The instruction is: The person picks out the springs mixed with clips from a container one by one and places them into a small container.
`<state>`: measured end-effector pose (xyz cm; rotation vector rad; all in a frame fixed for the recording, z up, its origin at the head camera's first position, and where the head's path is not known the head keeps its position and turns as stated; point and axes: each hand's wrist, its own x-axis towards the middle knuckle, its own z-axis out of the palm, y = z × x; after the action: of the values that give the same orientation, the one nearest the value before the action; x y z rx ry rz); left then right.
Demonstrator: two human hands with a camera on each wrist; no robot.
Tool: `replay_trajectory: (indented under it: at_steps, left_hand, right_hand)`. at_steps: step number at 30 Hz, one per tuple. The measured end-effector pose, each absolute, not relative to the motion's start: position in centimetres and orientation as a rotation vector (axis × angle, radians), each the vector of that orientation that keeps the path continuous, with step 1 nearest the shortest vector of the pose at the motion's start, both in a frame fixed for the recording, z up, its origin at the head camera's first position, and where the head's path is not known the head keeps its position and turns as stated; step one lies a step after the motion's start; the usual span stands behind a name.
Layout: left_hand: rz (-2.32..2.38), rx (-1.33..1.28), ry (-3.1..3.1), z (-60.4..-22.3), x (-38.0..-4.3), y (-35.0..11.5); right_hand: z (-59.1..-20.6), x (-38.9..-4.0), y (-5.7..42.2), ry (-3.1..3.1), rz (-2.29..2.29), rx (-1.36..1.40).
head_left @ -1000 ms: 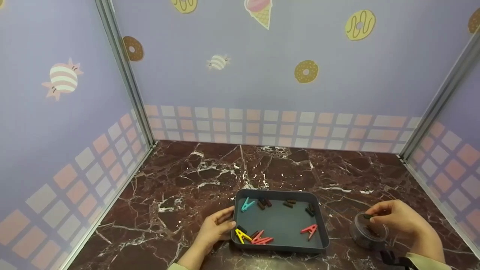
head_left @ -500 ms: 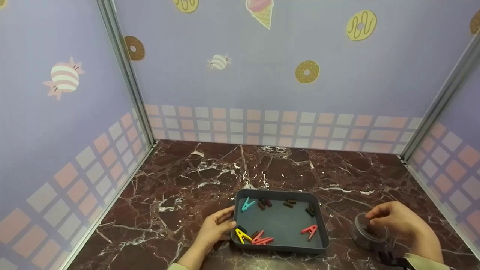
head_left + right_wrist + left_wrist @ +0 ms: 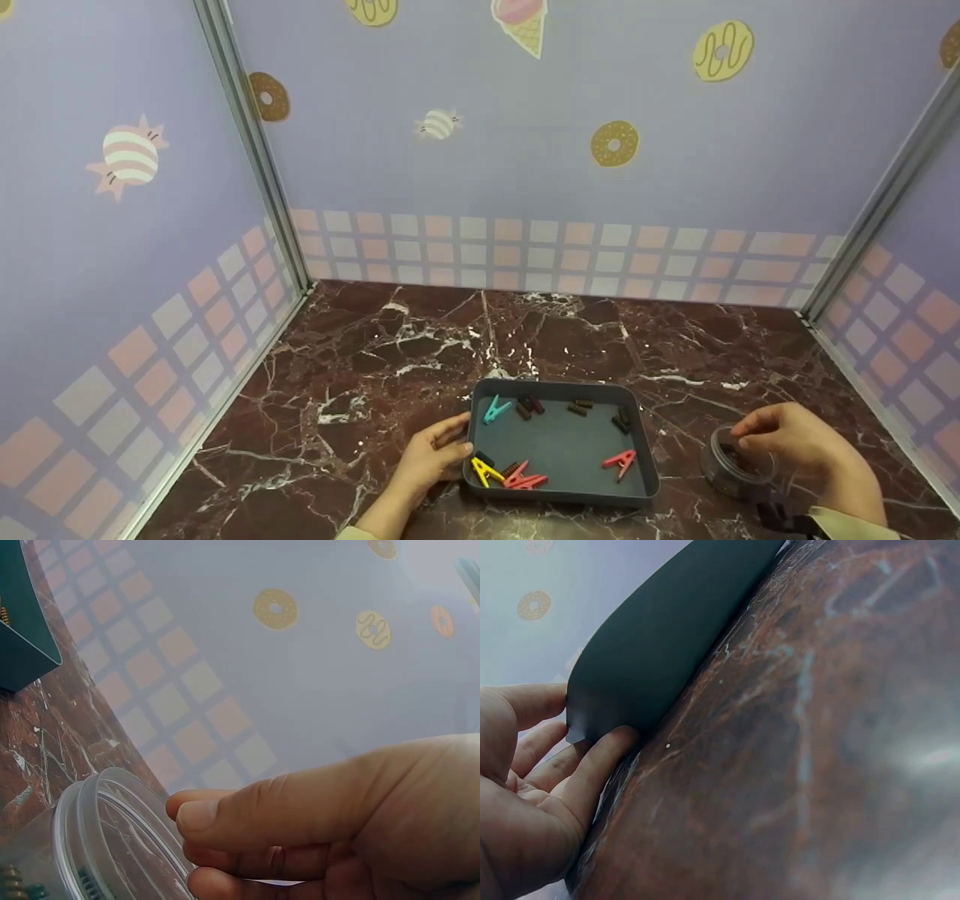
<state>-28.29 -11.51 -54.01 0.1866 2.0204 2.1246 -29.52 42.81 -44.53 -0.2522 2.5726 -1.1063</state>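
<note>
In the head view, my left hand rests against the left wall of a dark grey tray, fingers and thumb spread along its outside. In the tray lie small dark ribbed, coil-like pieces in groups. A turquoise plastic clip, a yellow one and several red clips lie among them. On the right, my right hand hovers over a clear round tub, fingertips at its rim. Nothing shows between thumb and fingers. In the right wrist view, coiled pieces show through the tub's wall.
A dark red marbled tabletop carries tray and tub. Lilac panels with sweets and pastel squares enclose it behind and at both sides, joined by metal corner posts.
One second ago my right thumb and finger pinched a small dark piece over the tub; it is gone from them now. My left hand and the tray have stayed in place.
</note>
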Motion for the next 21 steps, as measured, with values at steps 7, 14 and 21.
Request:
replay_trajectory:
  at_steps: [7, 14, 21]
  left_hand:
    - [2.126, 0.194, 2.041, -54.0, -28.3, -11.6]
    - [2.145, 0.201, 2.024, -54.1, -28.3, -11.5]
    - [2.124, 0.187, 2.083, -54.1, -28.2, -11.4]
  right_hand:
    - [-44.2, -29.6, 42.4, 2.583, -1.102, -0.239]
    - [-43.8, -29.6, 40.9, 2.627, -1.15, -0.301]
    - [-43.7, -29.8, 39.3, 2.671, -1.196, -0.363]
